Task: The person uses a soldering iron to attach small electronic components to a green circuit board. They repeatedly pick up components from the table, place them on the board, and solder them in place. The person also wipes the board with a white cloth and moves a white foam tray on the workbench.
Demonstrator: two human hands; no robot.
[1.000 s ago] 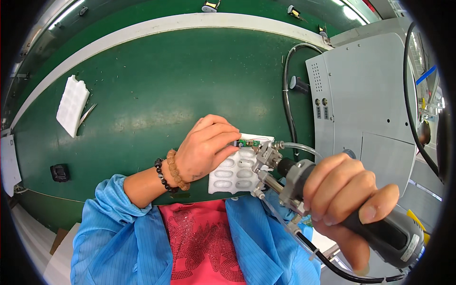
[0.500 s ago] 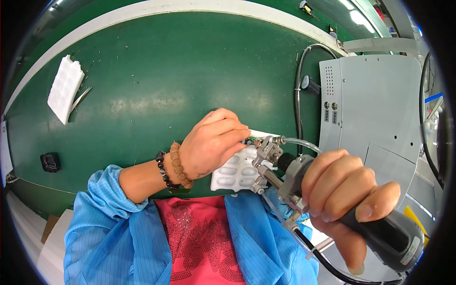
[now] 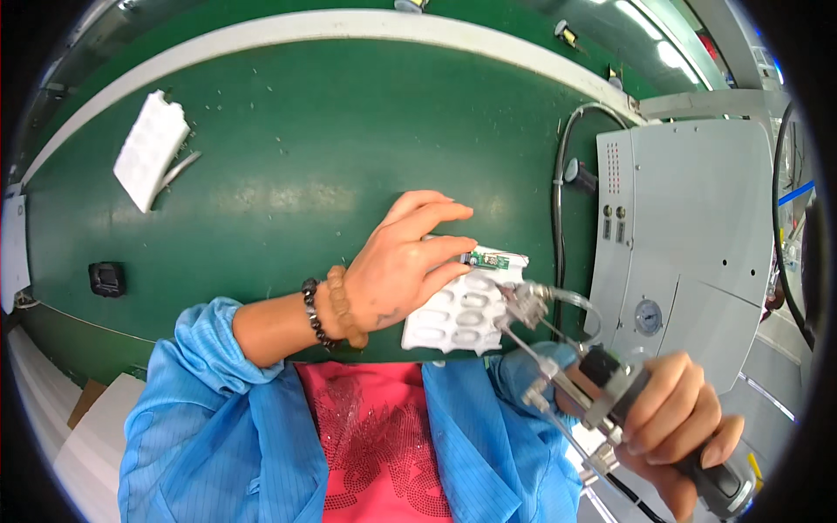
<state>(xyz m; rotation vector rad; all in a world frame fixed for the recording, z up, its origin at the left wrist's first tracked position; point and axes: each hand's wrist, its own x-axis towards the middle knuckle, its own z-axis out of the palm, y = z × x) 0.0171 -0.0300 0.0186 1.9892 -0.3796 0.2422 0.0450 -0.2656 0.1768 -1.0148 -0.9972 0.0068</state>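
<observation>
My left hand (image 3: 410,253) reaches in over a white molded tray (image 3: 436,327) with rows of oval hollows. Its thumb and index finger pinch the left end of a small green circuit board (image 3: 491,261), while the other fingers stretch out above. Fingertips partly cover that end of the board. At the lower right, my right hand (image 3: 676,414) is wrapped round the black handle of a dispensing gun (image 3: 610,392). The gun's metal front, fitted with clear tubes, points toward the tray's right edge and is blurred; I cannot tell whether its tip touches anything.
A grey machine cabinet (image 3: 689,209) with a dial stands on the right, a black cable (image 3: 559,192) beside it. On the green table (image 3: 288,139) lie another white tray (image 3: 150,152), tweezers (image 3: 180,169) and a small black square part (image 3: 107,279). A dark cylinder (image 3: 580,174) is near the cabinet.
My right hand has drawn the gun down and right, away from the circuit board. The board now shows more fully, and my left hand's outer fingers have spread. The whole view has shifted slightly.
</observation>
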